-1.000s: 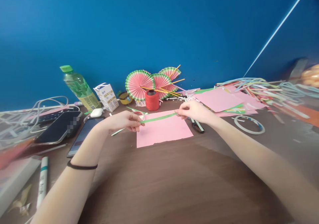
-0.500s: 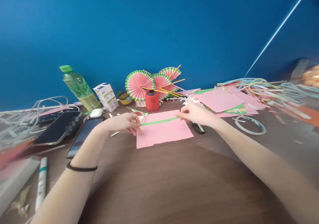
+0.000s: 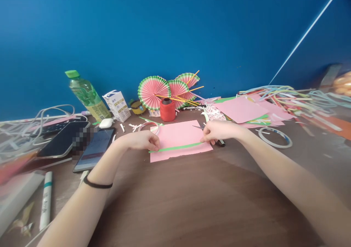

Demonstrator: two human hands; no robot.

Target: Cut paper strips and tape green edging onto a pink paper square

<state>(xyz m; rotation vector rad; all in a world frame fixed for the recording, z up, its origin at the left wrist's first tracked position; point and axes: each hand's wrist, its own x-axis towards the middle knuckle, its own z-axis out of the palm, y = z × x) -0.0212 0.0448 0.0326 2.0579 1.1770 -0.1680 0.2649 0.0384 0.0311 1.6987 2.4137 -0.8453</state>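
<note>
A thin green paper strip (image 3: 178, 147) stretches across the near part of a pink paper sheet (image 3: 179, 134) lying on the brown table (image 3: 192, 195). My left hand (image 3: 142, 141) pinches the strip's left end at the sheet's left edge. My right hand (image 3: 218, 131) pinches its right end at the sheet's right edge. Both hands are closed and low, about at the paper's surface. Scissors (image 3: 219, 142) lie partly hidden under my right hand.
Behind the sheet stand a red thread spool (image 3: 167, 110), watermelon paper fans (image 3: 154, 92), a small carton (image 3: 117, 106) and a green bottle (image 3: 85, 96). Phones (image 3: 94, 149) and cables lie left, a marker (image 3: 46, 200) near left. A tape ring (image 3: 275, 137) and paper scraps (image 3: 274, 104) lie right.
Both hands have carried the green strip from the sheet's far edge toward me, down to near its front edge. A tape ring shows behind the left hand.
</note>
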